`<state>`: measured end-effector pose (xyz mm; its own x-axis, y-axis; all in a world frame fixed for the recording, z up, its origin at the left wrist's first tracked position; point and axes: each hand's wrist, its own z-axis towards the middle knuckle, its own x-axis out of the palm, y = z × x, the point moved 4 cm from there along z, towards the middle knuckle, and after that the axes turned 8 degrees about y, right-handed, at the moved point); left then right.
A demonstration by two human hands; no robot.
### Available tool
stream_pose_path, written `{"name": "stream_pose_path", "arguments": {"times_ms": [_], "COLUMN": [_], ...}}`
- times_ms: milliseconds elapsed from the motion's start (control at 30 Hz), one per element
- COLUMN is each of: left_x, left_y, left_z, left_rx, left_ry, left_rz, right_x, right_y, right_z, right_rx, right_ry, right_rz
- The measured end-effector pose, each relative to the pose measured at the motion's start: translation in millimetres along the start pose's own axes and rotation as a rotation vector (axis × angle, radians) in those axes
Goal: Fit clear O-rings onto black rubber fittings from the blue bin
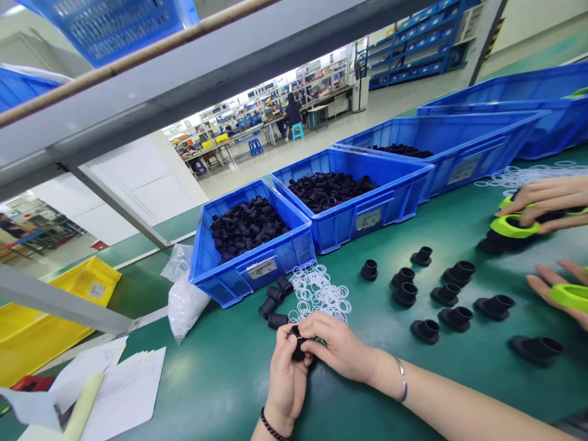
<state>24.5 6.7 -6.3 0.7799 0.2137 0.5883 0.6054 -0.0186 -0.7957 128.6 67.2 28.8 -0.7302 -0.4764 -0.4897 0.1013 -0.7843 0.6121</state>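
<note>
Two sets of fingers, on my left hand (285, 375) and right hand (337, 346), grip one black tube (298, 351) between them (roughly upright, I judge); just beyond, nearer the right hand, lie white rings (322, 294), then a blue bin (294, 254).

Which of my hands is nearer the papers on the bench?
Left. Your left hand is to the right of the papers, holding a black part; your right hand is farther right, fingers at that part.

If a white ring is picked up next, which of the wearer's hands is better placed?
Probably the right hand: it appears nearer the white rings, while the left hand cradles the black part, though both touch it.
</note>
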Motion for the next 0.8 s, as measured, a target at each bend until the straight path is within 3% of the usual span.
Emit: {"name": "stream_pose_path", "arguments": {"times_ms": [400,800], "left_x": [1.6,5.2], "left_y": [1.8,1.4], "left_z": [-2.7,-6.7], "left_rx": [0.030,0.056], "left_ry": [-0.065,-0.045], "left_rz": [0.001,0.074], "right_x": [-2.5,-0.6], "right_y": [3.2,1.5], "right_z": [-2.5,-6.4], "right_rx": [0.009,0.050], "right_ry": [-0.148,-0.192], "right_rz": [-0.158,-0.109]}}
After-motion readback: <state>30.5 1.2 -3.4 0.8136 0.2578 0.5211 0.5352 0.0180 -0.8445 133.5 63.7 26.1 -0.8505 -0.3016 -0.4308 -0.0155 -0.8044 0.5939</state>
